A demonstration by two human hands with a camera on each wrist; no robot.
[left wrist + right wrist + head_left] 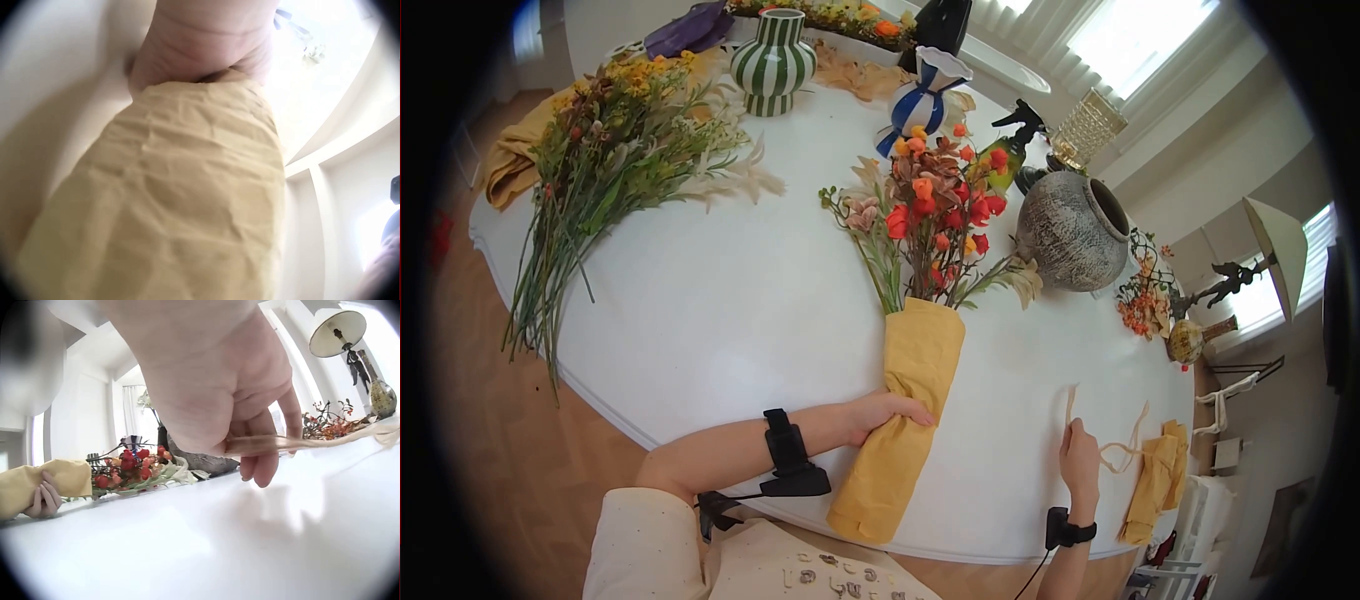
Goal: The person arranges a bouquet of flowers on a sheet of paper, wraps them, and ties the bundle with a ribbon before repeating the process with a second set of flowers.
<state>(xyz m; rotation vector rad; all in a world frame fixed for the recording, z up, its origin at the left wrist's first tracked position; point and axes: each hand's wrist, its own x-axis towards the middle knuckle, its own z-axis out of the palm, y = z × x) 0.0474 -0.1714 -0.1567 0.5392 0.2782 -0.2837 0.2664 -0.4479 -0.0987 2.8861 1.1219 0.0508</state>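
Observation:
A bouquet of red and orange artificial flowers (930,205) lies on the white table, its stems wrapped in yellow paper (925,340). My left hand (885,412) grips this wrap around its gathered middle. Up close in the left wrist view, the creased paper (181,187) spreads out below the hand. To the right, my right hand (1080,460) pinches a pale ribbon (1071,400) close above the tabletop. In the right wrist view the ribbon (353,439) runs from between thumb and fingers off to the right.
Loose flower stems (590,190) lie at left. Behind the bouquet stand a green-striped vase (773,65), a blue-striped vase (918,103) and a round grey pot (1068,232). Folded yellow paper (1155,485) lies by the right edge, beyond the right hand. A lamp (1275,255) stands far right.

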